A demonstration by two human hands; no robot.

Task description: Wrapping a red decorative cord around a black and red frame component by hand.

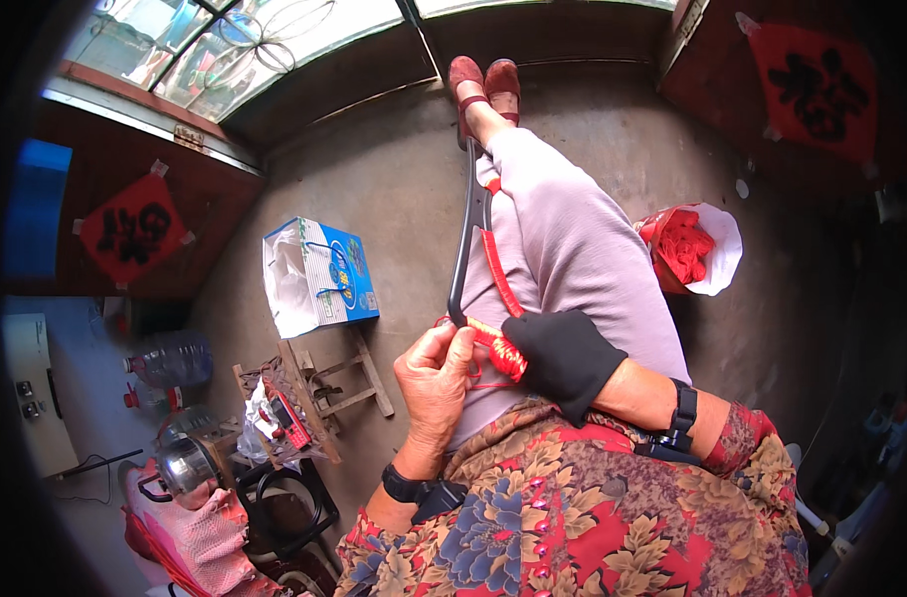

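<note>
Over my lap, my bare left hand (432, 386) is closed, thumb and forefinger pinched at the lower end of a curved black bar (465, 239). A red and yellow corded bundle (506, 358) lies between my two hands, with thin red thread hanging under it. My right hand (573, 363), in a black glove, is closed against the bundle's right side; its fingertips are mostly hidden. The bar runs up along my trouser leg (563, 209) toward my shoes. Beside it, a red strip (499, 271) stretches down to the glove.
A blue and white paper bag (346, 279) stands left of my legs, near a small wooden stool (349, 383) and a stand (289, 413) holding a red phone-like object. To the right sits a white-rimmed container (722, 254) of red material. A metal pot (187, 473) is at lower left.
</note>
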